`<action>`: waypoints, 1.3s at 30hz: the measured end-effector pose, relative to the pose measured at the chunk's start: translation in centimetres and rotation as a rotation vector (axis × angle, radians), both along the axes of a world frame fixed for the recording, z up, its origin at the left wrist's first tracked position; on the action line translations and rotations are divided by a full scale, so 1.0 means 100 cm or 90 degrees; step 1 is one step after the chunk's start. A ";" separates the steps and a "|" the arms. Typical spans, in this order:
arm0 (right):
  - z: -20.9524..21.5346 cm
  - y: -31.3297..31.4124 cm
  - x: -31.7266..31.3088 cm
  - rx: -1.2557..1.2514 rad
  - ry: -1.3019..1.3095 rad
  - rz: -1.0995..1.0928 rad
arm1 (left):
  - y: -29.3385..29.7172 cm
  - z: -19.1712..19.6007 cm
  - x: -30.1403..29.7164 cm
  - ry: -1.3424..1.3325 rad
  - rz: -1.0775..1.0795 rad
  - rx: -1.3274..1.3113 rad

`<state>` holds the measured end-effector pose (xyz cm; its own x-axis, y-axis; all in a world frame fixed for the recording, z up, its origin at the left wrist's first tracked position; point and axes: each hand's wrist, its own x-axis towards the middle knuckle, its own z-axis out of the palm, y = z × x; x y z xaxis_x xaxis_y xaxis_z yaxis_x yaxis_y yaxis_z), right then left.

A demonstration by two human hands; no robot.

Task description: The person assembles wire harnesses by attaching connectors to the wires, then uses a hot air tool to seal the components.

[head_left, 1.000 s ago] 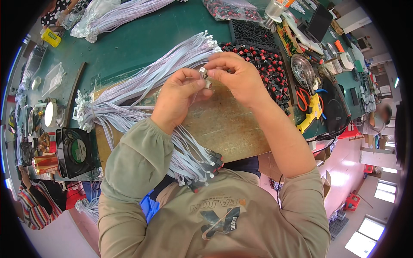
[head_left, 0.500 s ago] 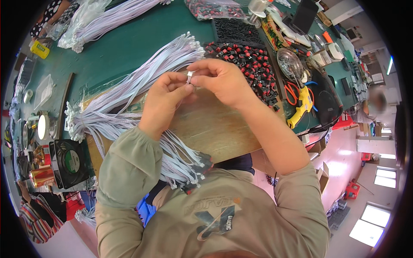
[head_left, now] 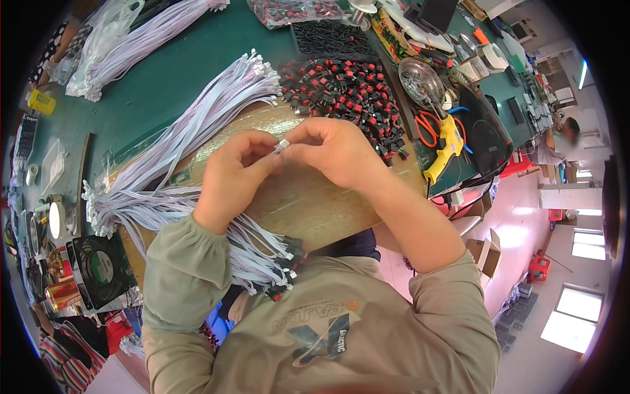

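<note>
Head view: left hand [head_left: 230, 169] and right hand [head_left: 333, 152] both pinch a white connector [head_left: 282, 144]. Wires [head_left: 154, 198] lie near the left hand

Left fingers [head_left: 257, 140] and right fingers [head_left: 307, 129] pinch close together.

Black fan [head_left: 100, 269] beside reddish can [head_left: 62, 294]

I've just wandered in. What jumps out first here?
Near the middle, the left hand and right hand meet at a small white connector. Just beyond the right hand spreads a heap of red-and-black parts, with a yellow tool to its right. Pale cables stretch across the left side.
</note>
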<state>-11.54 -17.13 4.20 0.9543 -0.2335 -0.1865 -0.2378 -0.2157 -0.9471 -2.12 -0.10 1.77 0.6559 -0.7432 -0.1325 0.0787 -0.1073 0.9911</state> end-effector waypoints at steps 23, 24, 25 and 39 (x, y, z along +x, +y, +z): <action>-0.009 -0.065 0.018 -0.637 -0.178 0.013 | 0.004 -0.002 0.008 0.141 -0.027 -0.017; -0.011 -0.067 0.018 -0.698 -0.169 0.044 | 0.004 -0.002 0.008 0.148 -0.031 -0.032; -0.012 -0.068 0.018 -0.696 -0.169 0.050 | 0.005 -0.001 0.008 0.151 -0.026 -0.032; -0.005 -0.016 0.005 0.251 0.000 -0.151 | 0.004 -0.013 0.009 0.119 0.028 -0.109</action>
